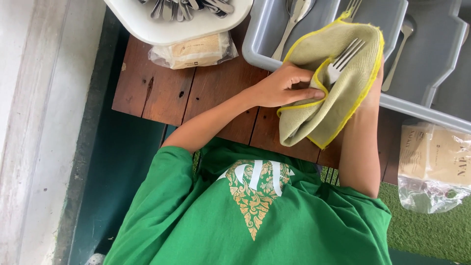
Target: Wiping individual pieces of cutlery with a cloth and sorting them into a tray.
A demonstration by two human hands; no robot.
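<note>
Head cam, looking straight down over a green shirt with a gold pattern at a brown wooden counter.

The left hand is closed on a fold of a pale green cloth with yellow edging, thumb pressed flat along the yellow hem. A metal fork sits wrapped in that cloth just past the thumb tip, only the tines and a bit of the neck poking out, pointing up and away from the hand.

The right hand is mostly buried behind the cloth; only a sliver of it and the forearm show, so it looks like it's backing the cloth from underneath, but I honestly can't tell how the fingers are set.

Right beyond both hands is a grey plastic cutlery tray with dividers: 1 compartment has a couple of spoons and a fork, another has 1 spoon. Further off past the left hand there's a white tub full of loose cutlery, with a clear-wrapped pack of paper napkins tucked just beside it. Another napkin pack lies out past the right elbow, on green turf-like matting.
</note>
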